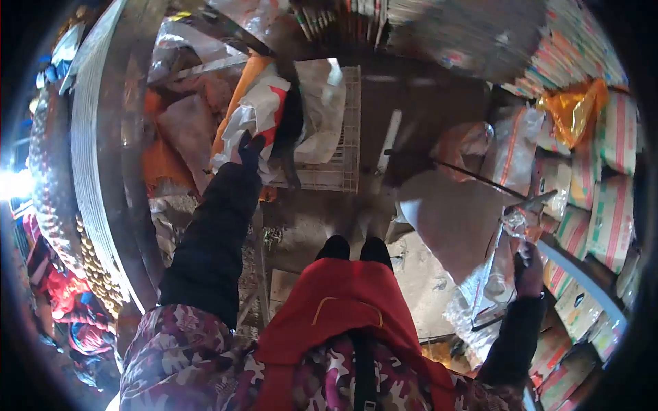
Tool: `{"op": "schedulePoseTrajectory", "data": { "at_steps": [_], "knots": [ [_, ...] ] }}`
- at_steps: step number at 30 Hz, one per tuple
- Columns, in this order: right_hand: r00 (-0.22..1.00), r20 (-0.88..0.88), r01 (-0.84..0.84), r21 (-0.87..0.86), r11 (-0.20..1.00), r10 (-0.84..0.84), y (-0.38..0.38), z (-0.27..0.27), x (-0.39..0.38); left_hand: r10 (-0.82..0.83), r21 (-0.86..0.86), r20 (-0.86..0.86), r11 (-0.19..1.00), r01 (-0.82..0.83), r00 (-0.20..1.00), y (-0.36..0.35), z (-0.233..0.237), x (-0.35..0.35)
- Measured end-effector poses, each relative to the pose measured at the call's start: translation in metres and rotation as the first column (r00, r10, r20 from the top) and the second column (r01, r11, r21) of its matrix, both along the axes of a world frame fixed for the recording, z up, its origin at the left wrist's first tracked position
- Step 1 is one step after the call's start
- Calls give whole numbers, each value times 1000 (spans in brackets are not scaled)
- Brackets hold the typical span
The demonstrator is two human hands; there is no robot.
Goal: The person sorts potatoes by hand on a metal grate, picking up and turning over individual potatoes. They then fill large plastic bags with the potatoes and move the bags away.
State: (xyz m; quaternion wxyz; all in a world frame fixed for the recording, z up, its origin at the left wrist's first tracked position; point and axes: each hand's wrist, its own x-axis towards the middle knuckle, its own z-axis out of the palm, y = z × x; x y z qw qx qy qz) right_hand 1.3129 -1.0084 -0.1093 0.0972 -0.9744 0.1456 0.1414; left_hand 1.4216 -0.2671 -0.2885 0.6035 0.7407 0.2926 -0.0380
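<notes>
My left hand (251,149) reaches forward at the left, its fingers closed on the near edge of a crumpled white plastic sack (255,103) with a red patch. That sack lies beside an orange strip and a pale sheet, above a white wire crate (349,137). My right hand (529,268) is raised at the right, with its fingers drawn together. Just beyond its fingertips is a bundle of clear plastic (519,220), near where a thin dark rod (473,177) meets a forked piece. What the right fingers hold is too blurred to name.
Stacked striped packages (612,205) line the right side, with an orange plastic bag (576,113) on top. A grey-blue bar (582,277) crosses there. Brown cardboard (452,212) stands ahead of it. Wooden posts and a ribbed white board (99,151) run along the left.
</notes>
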Motion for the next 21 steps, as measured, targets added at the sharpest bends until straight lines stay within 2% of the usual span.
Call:
{"op": "schedulePoseTrajectory", "data": {
  "at_steps": [1, 2, 3, 4, 5, 6, 7, 8, 9, 11, 13, 15, 16, 18, 19, 21],
  "knots": [
    [976, 217, -6, 6, 1000, 5, 34, 42, 12, 44, -115, -13, 992, -45, 999, 4, -10, -2],
    [921, 389, 49, -26, 998, -35, 84, 71, 28, 62, -122, -7, 991, -62, 998, -2, 3, -2],
    [849, 471, 79, 337, 938, -241, 123, 64, 31, 59, -104, 6, 993, -58, 998, -15, 29, -1],
    [889, 405, -8, 480, 877, -214, 166, 52, 41, 55, -84, 19, 995, -53, 998, -19, 45, 0],
    [926, 329, -64, 618, 783, -184, 208, 40, 51, 95, -61, 0, 994, -95, 995, -6, 12, -3],
    [972, 230, -186, 605, 774, 53, 266, 25, 62, 110, -62, 7, 992, -109, 994, -4, 18, -4],
    [947, 139, -311, 618, 722, 289, 323, 10, 72, 89, -34, -9, 995, -89, 996, -8, 27, -5],
    [933, 87, -332, 585, 740, 350, 374, -41, 71, 68, -3, -25, 998, -68, 997, -12, 34, -7],
    [971, -16, -73, 931, 357, 240, 415, -128, 69, 93, -90, 15, 992, -91, 996, -12, 35, -8],
    [895, -341, 259, 922, 286, 287, 499, -122, 97, 92, -137, 87, 987, -79, 992, -8, 43, -7],
    [832, -483, 425, 871, 246, 273, 528, -146, 101, 79, -241, 185, 970, -32, 980, -1, 49, -7],
    [872, -464, 459, 886, 68, 159, 537, -157, 101, 125, -290, 230, 955, -54, 965, 1, 49, -10],
    [873, -460, 453, 888, 80, 162, 532, -147, 100, 152, -302, 242, 950, -74, 958, 4, 47, -11],
    [948, -299, 250, 910, 331, 106, 501, -115, 96, 207, -325, 255, 938, -118, 944, 5, 42, -13],
    [941, -332, 294, 895, 335, 61, 487, -96, 94, 224, -327, 261, 936, -133, 939, 4, 39, -13],
    [993, -114, 91, 900, 426, 29, 453, -76, 86, 241, -321, 276, 935, -147, 931, -6, 33, -9]
  ]
}}
